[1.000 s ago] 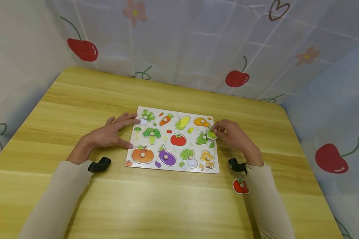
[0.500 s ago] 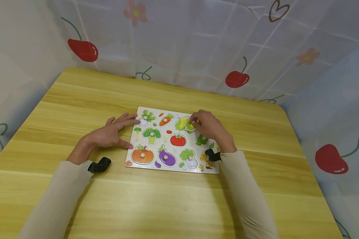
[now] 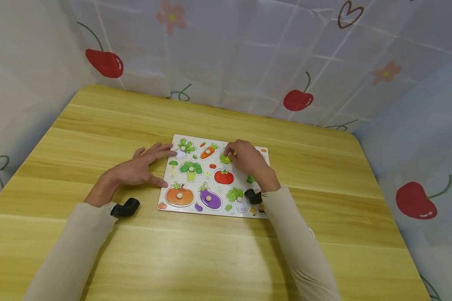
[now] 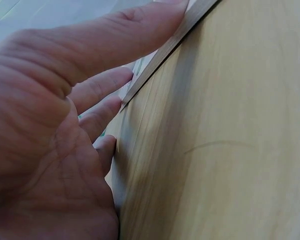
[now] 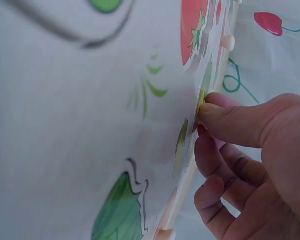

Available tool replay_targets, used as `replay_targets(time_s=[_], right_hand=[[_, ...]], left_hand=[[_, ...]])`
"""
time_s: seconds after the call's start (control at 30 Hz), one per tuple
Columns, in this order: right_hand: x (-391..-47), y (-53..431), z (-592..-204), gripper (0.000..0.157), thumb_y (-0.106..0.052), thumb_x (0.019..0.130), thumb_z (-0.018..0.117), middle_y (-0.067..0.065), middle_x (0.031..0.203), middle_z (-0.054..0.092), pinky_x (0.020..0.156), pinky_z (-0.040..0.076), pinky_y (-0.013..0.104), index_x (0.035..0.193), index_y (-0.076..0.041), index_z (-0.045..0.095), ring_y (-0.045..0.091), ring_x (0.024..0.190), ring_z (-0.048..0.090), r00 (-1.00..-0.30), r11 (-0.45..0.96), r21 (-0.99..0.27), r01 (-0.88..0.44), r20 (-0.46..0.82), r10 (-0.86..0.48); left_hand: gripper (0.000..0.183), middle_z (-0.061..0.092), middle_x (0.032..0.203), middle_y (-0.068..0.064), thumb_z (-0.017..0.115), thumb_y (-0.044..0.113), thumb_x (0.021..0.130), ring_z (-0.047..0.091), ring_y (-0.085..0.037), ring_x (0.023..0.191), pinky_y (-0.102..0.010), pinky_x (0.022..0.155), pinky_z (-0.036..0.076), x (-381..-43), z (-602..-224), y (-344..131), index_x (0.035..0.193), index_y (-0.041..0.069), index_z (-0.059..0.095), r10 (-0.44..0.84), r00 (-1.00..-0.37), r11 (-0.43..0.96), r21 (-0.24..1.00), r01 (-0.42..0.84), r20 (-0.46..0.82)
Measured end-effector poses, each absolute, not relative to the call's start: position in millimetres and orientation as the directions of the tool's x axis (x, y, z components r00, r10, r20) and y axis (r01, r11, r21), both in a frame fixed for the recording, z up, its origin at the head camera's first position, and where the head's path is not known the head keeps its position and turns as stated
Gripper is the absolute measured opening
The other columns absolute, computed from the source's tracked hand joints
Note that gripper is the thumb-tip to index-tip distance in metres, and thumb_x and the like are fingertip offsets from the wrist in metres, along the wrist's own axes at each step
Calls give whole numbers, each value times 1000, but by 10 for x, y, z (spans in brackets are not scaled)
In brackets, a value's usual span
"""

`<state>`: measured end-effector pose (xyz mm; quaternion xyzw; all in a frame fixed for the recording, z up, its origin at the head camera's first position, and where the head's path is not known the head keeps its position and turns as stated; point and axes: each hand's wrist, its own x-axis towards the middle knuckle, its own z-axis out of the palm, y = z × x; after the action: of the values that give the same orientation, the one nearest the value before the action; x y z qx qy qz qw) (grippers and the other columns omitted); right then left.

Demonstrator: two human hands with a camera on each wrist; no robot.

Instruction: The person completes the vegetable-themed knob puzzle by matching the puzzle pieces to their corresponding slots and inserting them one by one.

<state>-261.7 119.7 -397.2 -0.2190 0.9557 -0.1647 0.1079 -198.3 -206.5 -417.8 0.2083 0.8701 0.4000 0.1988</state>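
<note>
A wooden peg puzzle board (image 3: 211, 182) with vegetable pictures lies flat on the table. My left hand (image 3: 135, 170) rests at its left edge, fingers spread and fairly straight, with the thumb and fingertips touching the rim. Over the upper part of the board, my right hand (image 3: 248, 159) pinches a corn puzzle piece (image 3: 225, 158) between thumb and fingers. That corn piece (image 5: 204, 95) sits at the printed corn spot in the right wrist view; whether it lies flush is hard to tell. A red tomato picture (image 3: 224, 177) without a knob shows just below.
Knobbed pieces, including the pumpkin (image 3: 179, 195), eggplant (image 3: 210, 198) and broccoli (image 3: 191, 169), sit in the board. A white edge of the loose tomato piece (image 3: 311, 232) peeks out beside the right sleeve (image 3: 297, 238). A printed curtain (image 3: 226, 54) hangs behind the table.
My right hand has carried the corn piece leftward from the board's right edge to the corn spot. The right sleeve now covers most of the loose tomato piece. My left hand stays put.
</note>
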Motion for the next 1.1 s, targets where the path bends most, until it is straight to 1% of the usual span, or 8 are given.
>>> replay_targets(time_s=[0.27,0.47,0.57,0.7,0.8,0.93,1.1], right_hand=[[-2588,1208,-4008,16,-11,99,61,7,110,65,87,53,37,112,-12,71,23,97,59,-878,847,-350,-400,-119,-463],[-2470,1322,-3955,21,-10,97,62,8,115,62,88,54,38,118,-10,68,24,96,60,-866,832,-329,-446,-78,-495],[-2372,1429,-3891,23,-10,97,64,9,117,63,86,55,38,119,-9,68,25,95,63,-857,824,-322,-466,-67,-511],[-2207,1600,-3821,22,-12,96,67,7,116,66,82,55,36,118,-9,69,22,90,64,-850,821,-341,-459,-100,-517],[-2072,1767,-3805,21,-13,95,69,5,112,68,81,54,34,116,-10,70,19,88,62,-847,816,-373,-440,-130,-516],[-1896,2023,-3810,20,-12,94,70,3,109,68,78,53,34,114,-10,70,17,88,62,-840,803,-405,-437,-136,-525],[-1656,2309,-3800,19,-12,93,71,-2,104,67,73,50,27,112,-12,70,11,84,57,-825,788,-427,-444,-149,-545]], left_hand=[[88,15,168,-13,84,29,80,-6,-39,155,-64,117,-13,-1978,-4194,-2091,153,11,39,525,-833,595,775,212,-174],[88,15,168,-12,85,30,80,-6,-38,155,-63,117,-13,-1992,-4217,-2081,153,12,40,529,-832,592,776,220,-168],[88,15,168,-12,84,30,80,-6,-38,155,-63,117,-13,-1996,-4213,-2080,153,12,39,526,-833,595,774,217,-171],[89,14,168,-12,84,29,80,-7,-38,155,-63,117,-13,-1994,-4200,-2080,154,11,38,524,-834,592,779,209,-174],[89,14,168,-12,85,28,80,-8,-38,155,-63,117,-12,-1994,-4195,-2079,154,11,38,525,-833,588,781,208,-174],[89,14,168,-12,85,28,80,-7,-38,155,-63,117,-12,-1994,-4191,-2082,154,11,38,524,-834,590,779,210,-171],[89,14,168,-12,85,28,80,-7,-38,155,-63,117,-12,-1994,-4185,-2075,153,11,39,524,-833,587,784,203,-177]])
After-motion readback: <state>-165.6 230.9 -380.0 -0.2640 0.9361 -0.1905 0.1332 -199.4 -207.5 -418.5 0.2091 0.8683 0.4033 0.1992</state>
